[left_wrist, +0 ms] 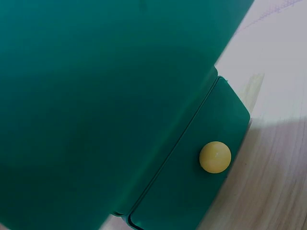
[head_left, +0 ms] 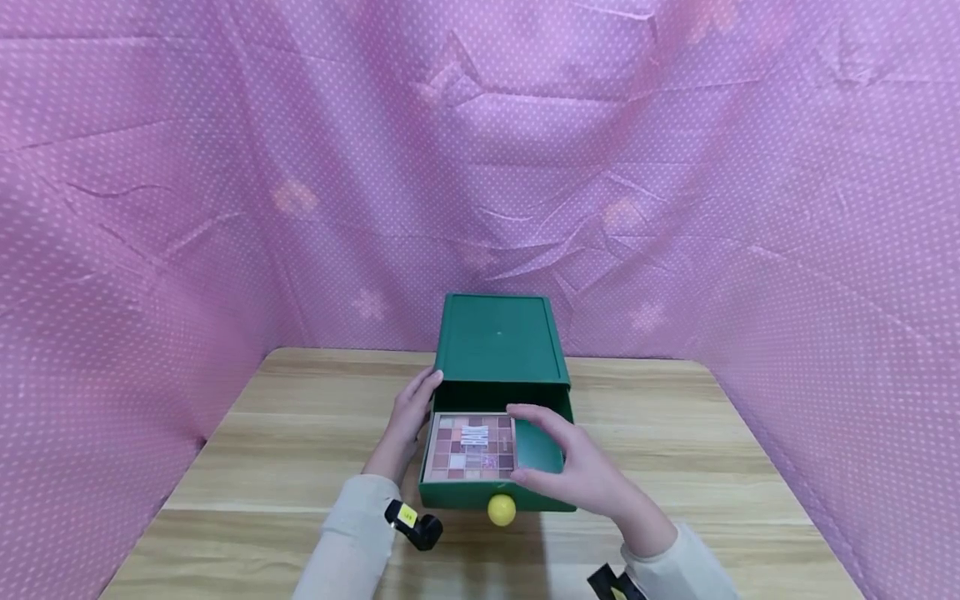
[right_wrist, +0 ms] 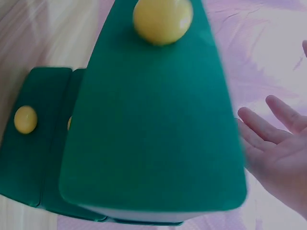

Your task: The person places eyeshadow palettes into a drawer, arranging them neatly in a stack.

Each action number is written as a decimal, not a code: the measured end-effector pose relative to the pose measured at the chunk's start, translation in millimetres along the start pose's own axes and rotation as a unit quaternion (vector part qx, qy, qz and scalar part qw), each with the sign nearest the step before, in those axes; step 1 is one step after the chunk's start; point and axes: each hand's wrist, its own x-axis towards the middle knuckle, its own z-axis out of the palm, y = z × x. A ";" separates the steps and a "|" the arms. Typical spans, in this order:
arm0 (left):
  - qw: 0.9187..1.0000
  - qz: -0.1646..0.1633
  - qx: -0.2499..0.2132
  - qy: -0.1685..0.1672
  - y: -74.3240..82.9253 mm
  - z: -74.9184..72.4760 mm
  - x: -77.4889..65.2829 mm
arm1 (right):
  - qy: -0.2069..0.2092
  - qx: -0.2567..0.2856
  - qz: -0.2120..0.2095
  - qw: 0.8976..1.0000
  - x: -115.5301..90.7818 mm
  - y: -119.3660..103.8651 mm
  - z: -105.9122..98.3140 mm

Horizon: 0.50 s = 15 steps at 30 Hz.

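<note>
A green drawer cabinet (head_left: 498, 337) stands on the table, its top drawer (head_left: 480, 497) pulled out. Inside the drawer's left part lies a flat eyeshadow palette (head_left: 472, 447) with a grid of pinkish and brown squares. My right hand (head_left: 581, 467) holds the palette by its right end, thumb at the front corner and fingers at the back corner. My left hand (head_left: 405, 425) rests against the cabinet's left side near the front. The right wrist view shows the drawer front (right_wrist: 153, 124), which hides the palette, and fingers (right_wrist: 261, 127) beyond it.
A yellow ball knob (head_left: 502, 510) sticks out from the drawer front. Below it are shut drawers (right_wrist: 21, 158) with similar knobs. The wooden table (head_left: 300, 442) has pink dotted cloth (head_left: 480, 167) hanging behind and on both sides.
</note>
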 end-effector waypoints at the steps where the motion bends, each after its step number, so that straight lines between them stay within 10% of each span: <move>1: 1.000 0.001 0.000 -0.002 0.3 0.0 0.0 | 0.005 -0.005 -0.009 1.000 -3.4 -2.2 0.8; 15: 1.000 0.001 -0.003 0.004 1.2 1.8 -2.6 | 0.050 -0.044 -0.051 0.997 -40.1 -13.2 23.6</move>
